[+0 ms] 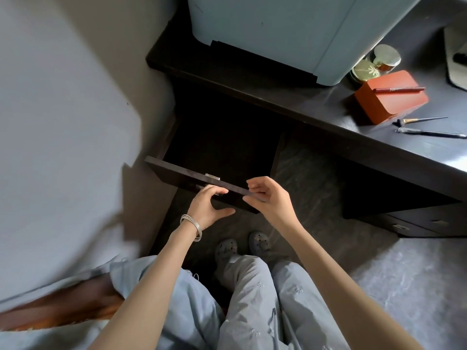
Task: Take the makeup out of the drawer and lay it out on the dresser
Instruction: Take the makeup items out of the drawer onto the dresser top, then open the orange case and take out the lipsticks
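The dark drawer of the dresser stands pulled out, and its inside is too dark to show any contents. My left hand, with silver bangles at the wrist, rests its fingers on the drawer's front panel, thumb spread below. My right hand touches the panel's right end with fingers loosely curled. Neither hand holds makeup. On the dresser top at the right lie an orange box with a red pencil on it, two thin brushes and a gold-lidded jar.
A pale blue appliance stands at the back of the dresser. A grey wall closes the left side. More drawers sit low at the right. My feet in grey clogs stand on the dark floor below the drawer.
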A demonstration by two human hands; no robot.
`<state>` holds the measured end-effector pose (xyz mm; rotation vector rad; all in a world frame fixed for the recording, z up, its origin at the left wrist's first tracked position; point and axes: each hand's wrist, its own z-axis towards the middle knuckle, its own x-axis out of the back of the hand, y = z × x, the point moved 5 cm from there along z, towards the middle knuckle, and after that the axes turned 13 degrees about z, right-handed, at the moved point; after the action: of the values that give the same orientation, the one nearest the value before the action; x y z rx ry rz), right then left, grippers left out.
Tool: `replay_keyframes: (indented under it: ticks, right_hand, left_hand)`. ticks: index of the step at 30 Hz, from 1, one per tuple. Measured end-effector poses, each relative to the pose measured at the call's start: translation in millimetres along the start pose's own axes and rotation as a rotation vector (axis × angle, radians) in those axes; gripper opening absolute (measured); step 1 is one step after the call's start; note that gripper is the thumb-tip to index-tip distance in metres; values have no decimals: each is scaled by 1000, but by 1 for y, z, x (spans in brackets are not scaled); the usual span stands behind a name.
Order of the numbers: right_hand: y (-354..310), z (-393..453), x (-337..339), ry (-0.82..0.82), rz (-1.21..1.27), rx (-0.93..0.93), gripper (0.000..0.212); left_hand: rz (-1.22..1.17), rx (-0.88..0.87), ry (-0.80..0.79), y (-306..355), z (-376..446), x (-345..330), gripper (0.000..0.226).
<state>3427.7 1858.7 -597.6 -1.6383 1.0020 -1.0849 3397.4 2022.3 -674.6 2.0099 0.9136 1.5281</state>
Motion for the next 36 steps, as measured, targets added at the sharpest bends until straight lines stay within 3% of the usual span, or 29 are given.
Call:
replay_keyframes:
  ticks: [11, 31, 36]
  right_hand:
    - [-26, 57, 41, 59, 42, -2, 31]
    - [-37, 125, 99, 136, 25, -15, 36]
    - [-46, 122, 106, 133, 13, -30, 37]
  left_hand:
    - [6, 59, -57, 32, 78, 12, 45]
    - [-71, 149, -67, 80, 199, 11, 71]
    - [-76, 114, -249, 89, 195, 14, 66]
